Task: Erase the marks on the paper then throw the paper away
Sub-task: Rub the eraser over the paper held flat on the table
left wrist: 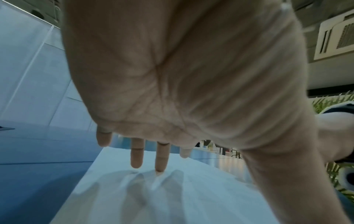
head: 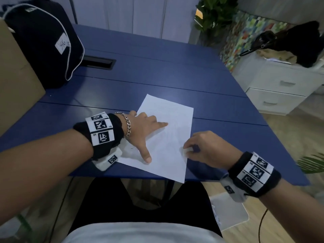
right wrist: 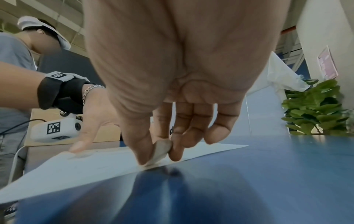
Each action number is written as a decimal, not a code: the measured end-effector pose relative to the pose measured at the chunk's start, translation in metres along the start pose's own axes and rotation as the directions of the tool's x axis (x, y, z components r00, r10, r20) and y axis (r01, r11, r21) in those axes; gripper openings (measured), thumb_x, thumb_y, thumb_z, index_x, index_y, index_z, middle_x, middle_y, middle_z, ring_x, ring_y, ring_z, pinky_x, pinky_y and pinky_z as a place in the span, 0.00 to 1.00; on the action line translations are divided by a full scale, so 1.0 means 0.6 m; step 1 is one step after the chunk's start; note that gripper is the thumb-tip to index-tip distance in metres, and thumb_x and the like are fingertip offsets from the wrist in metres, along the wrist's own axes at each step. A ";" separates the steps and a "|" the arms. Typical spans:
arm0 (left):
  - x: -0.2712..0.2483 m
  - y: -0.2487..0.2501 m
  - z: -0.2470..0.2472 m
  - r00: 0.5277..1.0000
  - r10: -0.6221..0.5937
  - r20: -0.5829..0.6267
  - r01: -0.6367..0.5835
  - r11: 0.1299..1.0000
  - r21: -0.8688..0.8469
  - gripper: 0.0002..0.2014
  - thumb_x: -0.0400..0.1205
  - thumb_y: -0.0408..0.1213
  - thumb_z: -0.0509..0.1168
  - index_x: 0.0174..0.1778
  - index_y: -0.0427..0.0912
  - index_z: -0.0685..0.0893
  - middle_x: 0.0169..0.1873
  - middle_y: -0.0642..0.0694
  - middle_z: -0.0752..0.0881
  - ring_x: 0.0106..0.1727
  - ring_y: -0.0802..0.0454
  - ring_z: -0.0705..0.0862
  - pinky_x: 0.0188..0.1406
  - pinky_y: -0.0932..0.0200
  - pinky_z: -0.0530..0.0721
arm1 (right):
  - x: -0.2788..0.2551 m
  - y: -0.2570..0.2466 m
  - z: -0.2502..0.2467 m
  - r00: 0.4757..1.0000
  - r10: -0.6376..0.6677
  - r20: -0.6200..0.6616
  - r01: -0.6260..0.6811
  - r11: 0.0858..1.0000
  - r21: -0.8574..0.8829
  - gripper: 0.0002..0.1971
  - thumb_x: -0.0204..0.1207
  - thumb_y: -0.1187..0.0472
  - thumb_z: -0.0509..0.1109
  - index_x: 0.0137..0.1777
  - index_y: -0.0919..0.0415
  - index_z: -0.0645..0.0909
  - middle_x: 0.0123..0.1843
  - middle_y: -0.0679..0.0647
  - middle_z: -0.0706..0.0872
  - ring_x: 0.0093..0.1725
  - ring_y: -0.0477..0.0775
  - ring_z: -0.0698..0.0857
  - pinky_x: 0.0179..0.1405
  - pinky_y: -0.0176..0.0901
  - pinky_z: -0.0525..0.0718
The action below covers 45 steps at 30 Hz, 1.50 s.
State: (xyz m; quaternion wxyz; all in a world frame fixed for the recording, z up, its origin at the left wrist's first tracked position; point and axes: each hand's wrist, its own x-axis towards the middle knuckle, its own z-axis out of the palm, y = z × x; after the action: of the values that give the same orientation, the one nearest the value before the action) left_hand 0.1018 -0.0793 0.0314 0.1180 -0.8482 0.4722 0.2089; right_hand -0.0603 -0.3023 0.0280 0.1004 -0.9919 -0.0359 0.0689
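Observation:
A white sheet of paper [head: 166, 137] lies on the blue table [head: 157, 76] near its front edge, one corner hanging over it. My left hand [head: 145, 130] presses flat on the sheet's left part, fingers and thumb spread; the fingertips [left wrist: 160, 168] touch the paper [left wrist: 191, 197]. My right hand [head: 201, 148] pinches a small white eraser [head: 185, 152] between thumb and fingers at the sheet's right edge. In the right wrist view the eraser [right wrist: 161, 150] touches the paper [right wrist: 86, 166] right at that edge. Any marks on the sheet are too faint to make out.
A dark bag [head: 43, 44] and a cardboard box [head: 15, 81] stand at the table's left. A black cable slot [head: 98, 62] is set in the tabletop. A white drawer unit [head: 280, 88] stands to the right, and a white bin [head: 229, 211] on the floor.

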 end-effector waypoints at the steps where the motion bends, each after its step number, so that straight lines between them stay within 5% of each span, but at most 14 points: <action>1: 0.002 0.000 0.000 1.000 0.002 -0.022 -0.002 1.000 0.002 0.70 0.58 0.83 0.74 0.90 0.68 0.39 0.80 0.53 0.66 0.77 0.43 0.68 0.81 0.33 0.60 | 0.003 -0.001 -0.004 1.000 0.012 0.014 -0.012 1.000 -0.013 0.09 0.78 0.48 0.70 0.52 0.44 0.91 0.42 0.40 0.87 0.41 0.44 0.84 0.43 0.53 0.89; 4: 0.010 0.002 0.006 0.999 0.001 -0.054 -0.003 0.999 -0.032 0.68 0.59 0.82 0.74 0.90 0.70 0.43 0.83 0.48 0.62 0.82 0.40 0.63 0.84 0.31 0.58 | 0.012 -0.013 -0.018 0.999 0.031 0.025 -0.029 0.998 -0.048 0.10 0.77 0.49 0.69 0.51 0.45 0.91 0.41 0.42 0.89 0.40 0.46 0.86 0.43 0.52 0.90; 8: 0.019 0.001 0.020 0.996 -0.030 0.087 0.036 0.997 -0.072 0.69 0.56 0.83 0.75 0.85 0.80 0.34 0.91 0.53 0.31 0.91 0.31 0.34 0.84 0.19 0.41 | 0.042 -0.042 -0.017 0.998 -0.061 0.035 0.061 0.998 0.000 0.09 0.82 0.50 0.72 0.56 0.48 0.91 0.48 0.42 0.90 0.40 0.41 0.82 0.47 0.47 0.88; 11: 0.024 -0.004 0.024 0.991 -0.035 0.132 0.047 0.996 -0.082 0.69 0.55 0.84 0.73 0.81 0.84 0.29 0.88 0.55 0.24 0.89 0.29 0.29 0.84 0.17 0.41 | 0.068 -0.054 -0.007 0.996 -0.081 0.026 0.082 0.996 -0.033 0.08 0.83 0.51 0.71 0.55 0.50 0.90 0.49 0.45 0.87 0.47 0.49 0.84 0.50 0.52 0.87; 18: 0.030 -0.007 0.027 0.989 -0.033 0.145 0.045 0.996 -0.075 0.70 0.54 0.85 0.73 0.80 0.84 0.27 0.87 0.55 0.22 0.88 0.28 0.27 0.83 0.16 0.39 | 0.047 -0.081 0.006 0.960 -0.235 0.155 0.246 0.967 -0.059 0.09 0.83 0.52 0.68 0.54 0.49 0.89 0.47 0.45 0.83 0.46 0.48 0.82 0.45 0.46 0.84; 23: 0.030 -0.005 0.025 0.987 -0.035 0.157 0.045 0.997 -0.065 0.70 0.56 0.85 0.73 0.80 0.82 0.26 0.87 0.55 0.21 0.88 0.28 0.26 0.83 0.17 0.38 | 0.074 -0.057 -0.008 0.995 -0.104 -0.007 0.102 0.988 -0.120 0.07 0.80 0.52 0.68 0.45 0.49 0.86 0.41 0.42 0.77 0.41 0.49 0.79 0.44 0.55 0.87; 27: 0.029 -0.004 0.026 0.987 -0.039 0.157 0.049 0.997 -0.061 0.71 0.54 0.85 0.72 0.80 0.83 0.26 0.87 0.55 0.21 0.88 0.28 0.26 0.83 0.16 0.39 | 0.053 -0.084 0.008 0.974 -0.213 0.077 0.220 0.971 -0.097 0.08 0.79 0.51 0.69 0.49 0.51 0.90 0.44 0.44 0.81 0.43 0.50 0.83 0.40 0.48 0.82; 30: 0.029 -0.003 0.025 0.986 -0.038 0.161 0.048 0.997 -0.056 0.70 0.54 0.86 0.72 0.80 0.83 0.26 0.87 0.55 0.21 0.88 0.28 0.26 0.83 0.16 0.41 | 0.069 -0.067 -0.005 0.984 -0.172 0.052 0.179 0.967 -0.179 0.09 0.79 0.50 0.68 0.49 0.46 0.90 0.43 0.42 0.80 0.42 0.47 0.80 0.46 0.45 0.72; 33: 0.027 -0.003 0.024 0.985 -0.043 0.167 0.052 0.997 -0.052 0.70 0.55 0.85 0.72 0.80 0.82 0.25 0.87 0.55 0.21 0.88 0.28 0.26 0.83 0.16 0.41 | 0.079 -0.053 -0.010 0.995 -0.101 -0.024 0.094 0.976 -0.194 0.08 0.79 0.49 0.68 0.47 0.46 0.88 0.40 0.42 0.76 0.41 0.46 0.75 0.53 0.50 0.75; 38: 0.030 -0.002 0.023 0.984 -0.046 0.171 0.056 0.997 -0.054 0.71 0.54 0.85 0.73 0.79 0.83 0.25 0.86 0.55 0.20 0.87 0.28 0.25 0.83 0.15 0.41 | 0.057 -0.081 0.007 0.976 -0.185 0.113 0.206 0.955 -0.213 0.09 0.79 0.46 0.65 0.42 0.46 0.83 0.41 0.43 0.80 0.45 0.47 0.82 0.53 0.50 0.71; 42: 0.030 -0.004 0.024 0.984 -0.042 0.172 0.054 0.996 -0.066 0.71 0.53 0.86 0.72 0.78 0.84 0.25 0.86 0.56 0.20 0.87 0.28 0.25 0.83 0.16 0.41 | 0.070 -0.045 -0.007 0.999 -0.047 0.004 0.047 0.975 -0.219 0.09 0.80 0.47 0.66 0.46 0.47 0.87 0.42 0.43 0.81 0.44 0.47 0.81 0.61 0.55 0.71; 45: 0.029 -0.004 0.024 0.985 -0.037 0.167 0.049 0.997 -0.067 0.70 0.55 0.85 0.73 0.79 0.84 0.26 0.86 0.56 0.20 0.87 0.28 0.25 0.83 0.17 0.39 | 0.048 -0.079 0.014 0.989 -0.145 0.027 0.147 0.971 -0.186 0.08 0.81 0.48 0.66 0.43 0.46 0.84 0.41 0.44 0.79 0.44 0.49 0.82 0.54 0.51 0.70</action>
State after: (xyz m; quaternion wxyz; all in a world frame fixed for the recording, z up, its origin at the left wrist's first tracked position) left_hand 0.1084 -0.0854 0.0106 0.1313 -0.8416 0.4344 0.2928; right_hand -0.0360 -0.2520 0.0257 0.0113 -0.9911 -0.1159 0.0643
